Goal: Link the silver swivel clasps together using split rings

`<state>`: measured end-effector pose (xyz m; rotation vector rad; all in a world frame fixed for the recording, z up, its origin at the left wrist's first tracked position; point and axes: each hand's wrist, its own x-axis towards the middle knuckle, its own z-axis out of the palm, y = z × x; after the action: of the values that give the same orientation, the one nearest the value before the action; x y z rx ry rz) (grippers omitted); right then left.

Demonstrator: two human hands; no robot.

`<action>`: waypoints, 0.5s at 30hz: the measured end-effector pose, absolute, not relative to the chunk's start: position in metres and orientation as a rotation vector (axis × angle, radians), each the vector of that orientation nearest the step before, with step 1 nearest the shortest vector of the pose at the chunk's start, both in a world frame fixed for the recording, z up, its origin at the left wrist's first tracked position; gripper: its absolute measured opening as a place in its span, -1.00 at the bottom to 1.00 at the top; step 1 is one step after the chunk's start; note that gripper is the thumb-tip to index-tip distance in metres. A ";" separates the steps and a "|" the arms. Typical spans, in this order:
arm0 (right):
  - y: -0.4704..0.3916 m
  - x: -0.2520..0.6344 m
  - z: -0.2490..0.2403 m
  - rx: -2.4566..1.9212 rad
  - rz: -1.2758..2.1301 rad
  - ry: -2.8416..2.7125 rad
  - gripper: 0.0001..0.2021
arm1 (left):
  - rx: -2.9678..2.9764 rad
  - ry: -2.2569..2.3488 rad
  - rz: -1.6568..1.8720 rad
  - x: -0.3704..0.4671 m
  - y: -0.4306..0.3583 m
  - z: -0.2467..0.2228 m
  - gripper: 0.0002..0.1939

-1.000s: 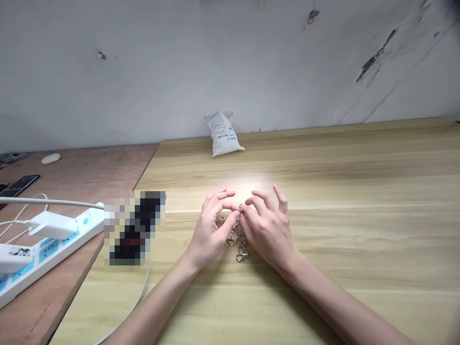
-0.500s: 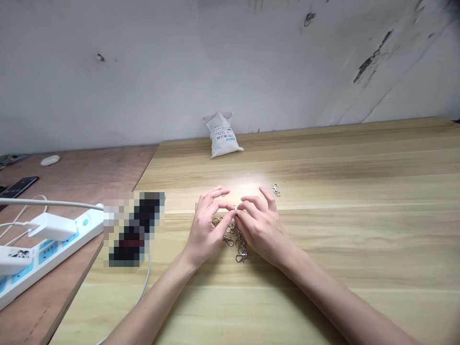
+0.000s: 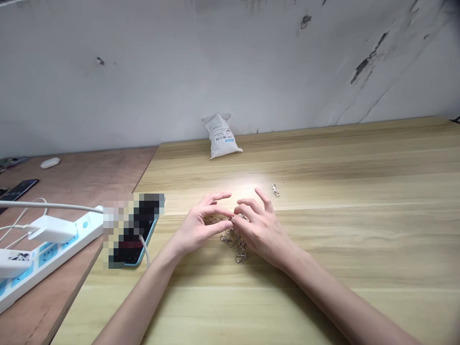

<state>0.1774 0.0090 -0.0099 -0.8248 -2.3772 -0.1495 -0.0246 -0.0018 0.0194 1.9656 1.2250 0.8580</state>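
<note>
Over a small pile of silvery lobster clasps with key rings, my two hands meet at the fingertips. My left hand has its thumb and index finger closing on a small metal ring, its other fingers stretched out. On the same ring, from the other side, is the pinch of my right hand, whose little finger is raised. The fingertips partly cover the ring, so whether a clasp is joined to it cannot be seen. A single lobster clasp with its ring lies apart, beyond my right hand.
A white labelled plastic bag stands by the wall. To the left are a partly blurred phone with a cable, a white power strip with plugged-in chargers, another phone and a white case.
My left hand has shifted left and turned flatter, its thumb and index finger a little wider apart. The right hand has stayed nearly in place, fingers slightly more curled.
</note>
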 end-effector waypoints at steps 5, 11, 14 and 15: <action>0.009 0.177 -0.009 -0.832 -0.135 -2.346 -0.83 | 1.901 1.228 0.893 -0.021 -0.003 0.019 -0.97; 0.011 0.180 -0.006 -0.853 0.056 -2.303 -0.83 | 1.982 1.279 0.965 -0.031 0.001 0.022 -0.96; 0.010 0.180 -0.005 -0.857 0.153 -2.249 -0.81 | 2.082 1.320 0.959 -0.039 0.004 0.020 -0.96; 0.010 0.180 -0.005 -0.849 0.172 -2.239 -0.82 | 2.127 1.332 0.945 -0.040 0.005 0.019 -0.96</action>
<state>0.1801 0.0098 -0.0047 -0.8494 -2.2387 0.1723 -0.0402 0.0052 0.0194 2.1272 1.3318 0.9449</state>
